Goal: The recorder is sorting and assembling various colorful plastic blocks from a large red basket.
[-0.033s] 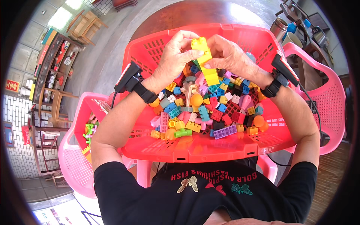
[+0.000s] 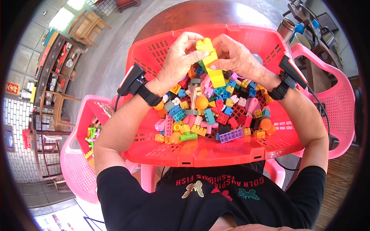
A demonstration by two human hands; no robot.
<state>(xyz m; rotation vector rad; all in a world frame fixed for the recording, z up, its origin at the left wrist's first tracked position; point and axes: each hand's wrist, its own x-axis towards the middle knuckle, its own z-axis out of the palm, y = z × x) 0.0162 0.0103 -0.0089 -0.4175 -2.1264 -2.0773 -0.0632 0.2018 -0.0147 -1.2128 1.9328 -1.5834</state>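
Between my two hands, above the far half of a red basket, is a stack of yellow toy building blocks, tilted, with its studded end away from me. My left hand grips the upper left side, thumb lying across the blocks. On the other side my right hand pinches the stack with thumb and fingers. A bit of green shows beside the stack, near my left thumb. Below lie many loose blocks in mixed colours, among them a purple block, a green tube piece and an orange ball.
Behind the basket stands a round brown table. A pink chair is at the right, another pink chair at the left with a red container of blocks on it. Each wrist wears a black strapped device, with a cable at the right.
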